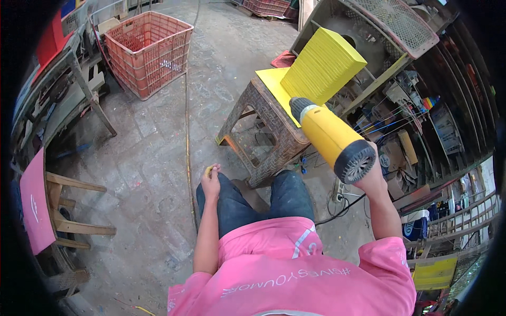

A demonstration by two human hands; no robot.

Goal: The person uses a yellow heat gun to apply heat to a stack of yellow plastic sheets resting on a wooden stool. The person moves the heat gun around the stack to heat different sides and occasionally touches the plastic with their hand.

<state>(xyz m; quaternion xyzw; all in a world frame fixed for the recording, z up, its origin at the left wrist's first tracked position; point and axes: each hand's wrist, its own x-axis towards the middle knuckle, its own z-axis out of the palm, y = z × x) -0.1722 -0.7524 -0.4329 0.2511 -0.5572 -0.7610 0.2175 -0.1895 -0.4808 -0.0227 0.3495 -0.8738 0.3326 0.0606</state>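
Right grip (372,176) raised, clasping yellow heat gun (333,138) toward yellow stack (322,66).

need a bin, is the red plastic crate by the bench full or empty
Nearly empty: the red plastic crate shows its bare inner walls, with only something small and pale inside.

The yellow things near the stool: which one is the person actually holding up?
The yellow heat gun, gripped in the right hand. The yellow stack and flat yellow sheet just rest on the brown stool.
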